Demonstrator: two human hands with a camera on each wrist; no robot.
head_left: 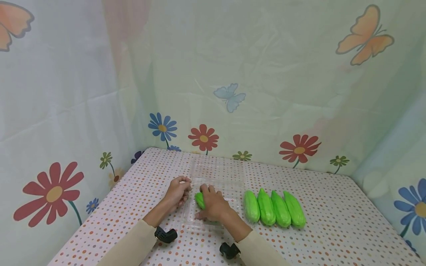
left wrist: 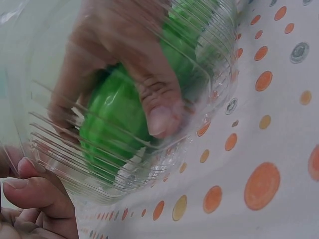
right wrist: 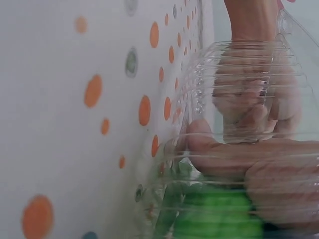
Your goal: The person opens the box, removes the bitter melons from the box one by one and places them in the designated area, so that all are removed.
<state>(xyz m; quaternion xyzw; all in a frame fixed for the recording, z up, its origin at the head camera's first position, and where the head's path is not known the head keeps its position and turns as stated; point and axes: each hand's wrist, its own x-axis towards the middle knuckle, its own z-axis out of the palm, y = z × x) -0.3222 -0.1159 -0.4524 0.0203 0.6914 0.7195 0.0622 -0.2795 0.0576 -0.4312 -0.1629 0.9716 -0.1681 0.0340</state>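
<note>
A clear ribbed plastic clamshell box (head_left: 190, 224) lies on the table, its lid (head_left: 217, 168) folded back toward the wall. My right hand (head_left: 214, 205) reaches down into the base and grips a green gourd (left wrist: 117, 117), thumb on one side and fingers on the other. Most of that gourd is hidden under the hand in the head view. At the box's left side is my left hand (head_left: 178, 192), with thumb and fingertips pinching the rim in the left wrist view. In the right wrist view the left hand (right wrist: 249, 99) shows through the ribbed wall.
Several more green gourds (head_left: 266, 208) lie side by side right of the box, their tips pointing away. A polka-dot cloth (head_left: 339, 221) covers the table. Flower-printed curtains (head_left: 266, 74) stand along its back and sides.
</note>
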